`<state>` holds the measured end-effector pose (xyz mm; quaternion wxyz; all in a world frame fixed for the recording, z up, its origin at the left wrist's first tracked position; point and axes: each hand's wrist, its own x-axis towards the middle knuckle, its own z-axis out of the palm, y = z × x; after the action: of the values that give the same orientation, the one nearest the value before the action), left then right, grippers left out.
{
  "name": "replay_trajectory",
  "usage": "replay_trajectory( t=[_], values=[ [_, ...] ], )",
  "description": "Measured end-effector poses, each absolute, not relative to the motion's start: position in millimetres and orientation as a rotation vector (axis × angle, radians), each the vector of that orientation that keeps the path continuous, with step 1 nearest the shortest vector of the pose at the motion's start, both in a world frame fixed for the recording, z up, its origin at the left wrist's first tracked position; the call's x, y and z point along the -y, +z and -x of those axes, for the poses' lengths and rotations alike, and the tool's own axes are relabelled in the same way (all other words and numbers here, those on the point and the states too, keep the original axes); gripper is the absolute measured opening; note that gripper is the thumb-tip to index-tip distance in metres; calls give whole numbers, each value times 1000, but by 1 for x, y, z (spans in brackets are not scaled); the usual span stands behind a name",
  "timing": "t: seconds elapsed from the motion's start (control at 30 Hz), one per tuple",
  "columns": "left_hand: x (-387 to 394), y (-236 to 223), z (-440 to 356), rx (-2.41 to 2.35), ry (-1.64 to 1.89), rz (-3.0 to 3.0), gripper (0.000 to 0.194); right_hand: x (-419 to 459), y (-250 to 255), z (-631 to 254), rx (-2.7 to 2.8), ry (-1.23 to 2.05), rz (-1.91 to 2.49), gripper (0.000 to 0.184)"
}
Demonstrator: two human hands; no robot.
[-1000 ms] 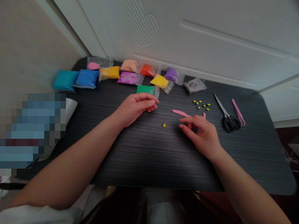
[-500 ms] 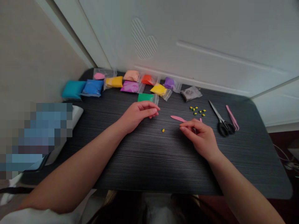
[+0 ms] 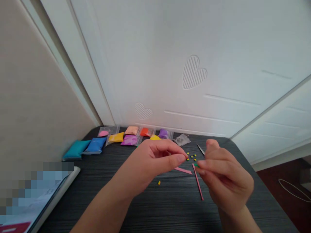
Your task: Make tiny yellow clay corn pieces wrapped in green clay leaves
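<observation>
My right hand (image 3: 225, 176) is raised above the table, its thumb and index finger pinching a tiny piece of green clay (image 3: 196, 165). My left hand (image 3: 157, 158) is opposite, thumb and index fingertips brought together; whatever lies between them is hidden. Below the hands are a pink flat clay knife (image 3: 183, 170), partly covered by my left hand, and a thin pink stick tool (image 3: 198, 184). One small yellow clay drop (image 3: 159, 183) rests on the tabletop under my left hand. Several little yellow-and-green clay pieces (image 3: 191, 157) lie behind the fingertips.
Bags of coloured clay (image 3: 129, 139) line the back of the dark table (image 3: 102, 184), against a white panel (image 3: 157, 64). Scissors (image 3: 200, 149) are mostly hidden behind my right hand. A device with a blurred screen (image 3: 48, 191) stands at the left.
The view has tilted up. Both hands have risen and come closer together, and green clay now shows in my right fingertips. The pink stick tool has come into fuller view.
</observation>
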<state>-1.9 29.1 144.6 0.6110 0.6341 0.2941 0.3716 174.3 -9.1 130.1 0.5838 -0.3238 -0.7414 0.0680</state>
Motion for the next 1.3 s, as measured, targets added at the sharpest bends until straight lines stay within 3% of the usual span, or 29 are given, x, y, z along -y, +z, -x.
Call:
replay_trajectory(
  t=[0.83,1.07,1.3],
  values=[
    [-26,142,9,-679,647,-1521,9,22,133,-188,2134,-301,852,24],
    [-24,146,9,-698,747,-1579,9,16,132,-186,2035,-260,847,32],
    [-12,154,7,-821,933,-1754,7,16,136,-177,1878,-63,812,27]
  ],
)
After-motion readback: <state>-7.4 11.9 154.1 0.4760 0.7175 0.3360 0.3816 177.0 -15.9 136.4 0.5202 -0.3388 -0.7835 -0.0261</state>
